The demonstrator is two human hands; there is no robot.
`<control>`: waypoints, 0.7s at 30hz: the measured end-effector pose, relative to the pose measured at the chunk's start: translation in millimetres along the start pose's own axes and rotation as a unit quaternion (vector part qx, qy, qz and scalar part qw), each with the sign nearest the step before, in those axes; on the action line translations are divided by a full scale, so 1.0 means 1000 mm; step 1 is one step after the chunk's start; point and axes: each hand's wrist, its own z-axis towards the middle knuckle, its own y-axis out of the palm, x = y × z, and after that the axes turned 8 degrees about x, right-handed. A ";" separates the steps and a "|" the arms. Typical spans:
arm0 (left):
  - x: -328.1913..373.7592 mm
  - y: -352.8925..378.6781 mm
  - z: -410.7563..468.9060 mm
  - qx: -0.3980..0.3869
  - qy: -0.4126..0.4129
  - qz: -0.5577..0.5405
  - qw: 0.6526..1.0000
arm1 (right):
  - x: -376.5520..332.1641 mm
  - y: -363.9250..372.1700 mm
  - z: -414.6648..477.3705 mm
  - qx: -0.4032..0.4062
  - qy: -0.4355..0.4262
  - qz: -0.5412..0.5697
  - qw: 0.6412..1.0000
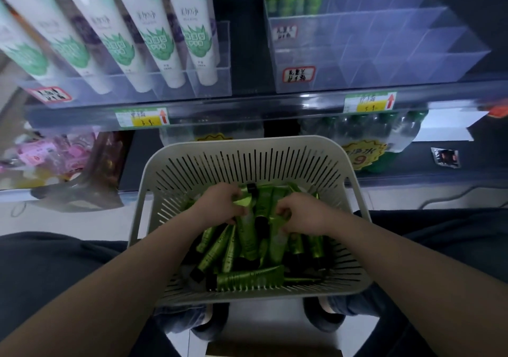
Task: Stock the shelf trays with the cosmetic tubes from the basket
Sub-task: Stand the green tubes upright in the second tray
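Cosmetic tubes [248, 277] in the basket [247, 143] look light, soft and slick, best gripped mid-body. Left hand [221, 205] and right hand [303, 216] both curl fingers round some.

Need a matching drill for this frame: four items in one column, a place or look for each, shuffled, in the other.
1 white tubes
2 green tubes
3 divided clear tray
4 basket

A grey, slotted walls
B on the shelf at right, front compartments unfilled
C standing in the left shelf tray
D piled loose in the basket

Pairs: 1-C, 2-D, 3-B, 4-A
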 end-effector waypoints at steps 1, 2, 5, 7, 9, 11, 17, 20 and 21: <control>0.002 0.000 -0.004 0.006 0.005 -0.002 1.000 | -0.001 -0.003 -0.003 0.016 0.000 0.000 1.000; 0.005 -0.001 -0.008 0.014 0.012 -0.003 1.000 | -0.002 -0.008 -0.006 0.035 0.001 0.002 0.999; 0.016 -0.006 -0.019 0.033 0.036 -0.001 0.999 | -0.007 -0.023 -0.016 0.085 0.001 0.008 0.996; 0.025 -0.013 -0.026 0.050 0.056 0.010 0.997 | -0.011 -0.033 -0.022 0.110 0.000 0.017 0.994; 0.036 -0.022 -0.031 0.069 0.083 0.025 0.994 | -0.014 -0.042 -0.029 0.125 -0.009 0.014 0.992; 0.048 -0.031 -0.035 0.087 0.108 0.037 0.990 | -0.018 -0.052 -0.035 0.135 -0.020 0.013 0.991; 0.094 -0.057 -0.040 0.146 0.169 0.069 0.972 | -0.024 -0.087 -0.056 0.173 -0.049 0.048 0.982; 0.116 -0.067 -0.041 0.152 0.209 0.077 0.963 | -0.024 -0.109 -0.065 0.197 -0.062 0.047 0.977; 0.123 -0.070 -0.041 0.158 0.222 0.082 0.959 | -0.024 -0.117 -0.067 0.206 -0.067 0.045 0.975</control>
